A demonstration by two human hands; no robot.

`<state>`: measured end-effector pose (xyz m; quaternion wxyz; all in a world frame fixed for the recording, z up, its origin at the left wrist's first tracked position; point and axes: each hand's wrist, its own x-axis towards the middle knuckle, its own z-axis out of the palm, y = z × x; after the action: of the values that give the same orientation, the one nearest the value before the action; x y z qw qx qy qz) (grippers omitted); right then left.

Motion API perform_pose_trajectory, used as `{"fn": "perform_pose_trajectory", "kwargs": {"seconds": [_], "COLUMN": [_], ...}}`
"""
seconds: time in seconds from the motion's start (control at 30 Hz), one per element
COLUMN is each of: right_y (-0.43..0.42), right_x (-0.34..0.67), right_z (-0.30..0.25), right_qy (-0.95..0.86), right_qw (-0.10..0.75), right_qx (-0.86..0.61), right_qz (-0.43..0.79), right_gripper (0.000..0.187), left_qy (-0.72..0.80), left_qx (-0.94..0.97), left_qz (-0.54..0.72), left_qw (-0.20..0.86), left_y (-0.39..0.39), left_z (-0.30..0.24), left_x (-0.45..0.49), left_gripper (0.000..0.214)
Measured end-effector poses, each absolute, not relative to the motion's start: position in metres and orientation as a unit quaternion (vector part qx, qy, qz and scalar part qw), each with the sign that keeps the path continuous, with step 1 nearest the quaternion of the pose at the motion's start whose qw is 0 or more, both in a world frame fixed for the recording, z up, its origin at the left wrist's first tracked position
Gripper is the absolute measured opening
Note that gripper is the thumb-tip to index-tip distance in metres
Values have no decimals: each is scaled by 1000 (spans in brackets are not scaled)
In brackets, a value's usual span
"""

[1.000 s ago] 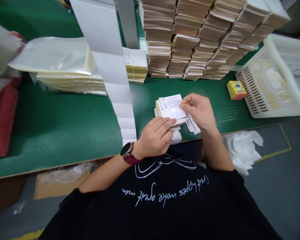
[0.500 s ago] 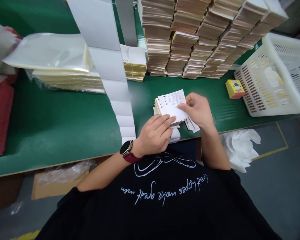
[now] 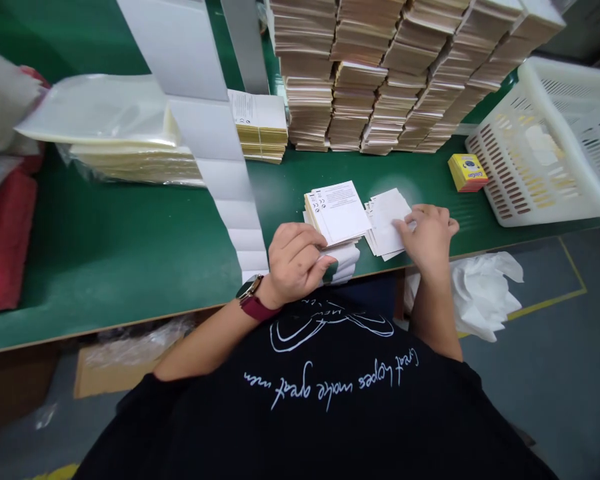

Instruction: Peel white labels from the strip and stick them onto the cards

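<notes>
My left hand [image 3: 297,262] is by the near left corner of a stack of cards with printed white tops [image 3: 337,212]. Its fingers are loosely bent and the thumb stands apart, with nothing held. A folded white paper strip [image 3: 347,257] lies under and in front of that stack. To the right, several blank white cards [image 3: 385,217] form a loose, fanned pile. My right hand [image 3: 429,239] pinches the right edge of the top white card, thumb on its face; the other fingers are partly hidden.
A long creased paper strip [image 3: 220,147] hangs down to the green table [image 3: 130,247]. Behind stand tall stacks of cards [image 3: 365,80] and a banded bundle [image 3: 263,140]. Bagged clear sleeves [image 3: 135,160] lie left. A yellow box stack [image 3: 467,172] touches a white basket [image 3: 510,167] on the right.
My right hand has moved right, from the printed stack to the blank pile, which now shows a white card on top. My left hand has drawn back slightly, its fingers off the stack's top.
</notes>
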<state>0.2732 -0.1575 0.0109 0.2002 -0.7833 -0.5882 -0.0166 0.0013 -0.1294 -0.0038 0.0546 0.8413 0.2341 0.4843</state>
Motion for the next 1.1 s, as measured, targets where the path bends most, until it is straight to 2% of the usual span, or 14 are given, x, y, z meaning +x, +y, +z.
{"fn": "perform_pose_trajectory", "kwargs": {"seconds": [0.03,0.1,0.17,0.23,0.33,0.4,0.47,0.53,0.6,0.7,0.8,0.93,1.1], "right_y": [-162,-172,-183,-191,-196,-196,-195,-194,-194,-192,-190,-184,-163], "right_x": [272,260,241,221,202,198,199,201,202,200,197,196,205], "right_z": [11,15,23,29,31,28,26,26,28,34,42,52,57], "right_qy": [-570,-563,-612,-658,-659,-642,-634,-632,-643,-682,-708,-697,-598], "right_qw": [193,253,353,417,460,482,485,478,462,435,440,505,624], "right_qx": [-797,-786,-706,-598,-519,-507,-501,-500,-501,-506,-508,-486,-481], "right_qz": [-44,-43,52,189,292,313,335,350,350,301,216,153,148], "right_gripper": [22,29,30,20,6,6,7,7,8,8,7,6,16], "left_qy": [236,237,240,242,243,257,283,285,250,219,250,277,304], "left_qx": [840,840,842,845,851,850,842,838,850,864,852,831,811], "left_qz": [486,486,481,475,465,458,459,465,464,453,456,466,480], "left_qw": [55,50,49,47,36,24,9,-5,-15,0,59,125,140], "left_y": [-129,-129,-129,-129,-130,-132,-134,-135,-135,-133,-130,-128,-128], "left_z": [-4,-3,-2,-2,-2,-2,-2,-3,-4,-4,0,7,6], "left_x": [1,2,3,3,1,1,0,-1,-1,1,5,7,4], "left_gripper": [26,28,29,29,27,22,6,20,29,19,9,6,8]}}
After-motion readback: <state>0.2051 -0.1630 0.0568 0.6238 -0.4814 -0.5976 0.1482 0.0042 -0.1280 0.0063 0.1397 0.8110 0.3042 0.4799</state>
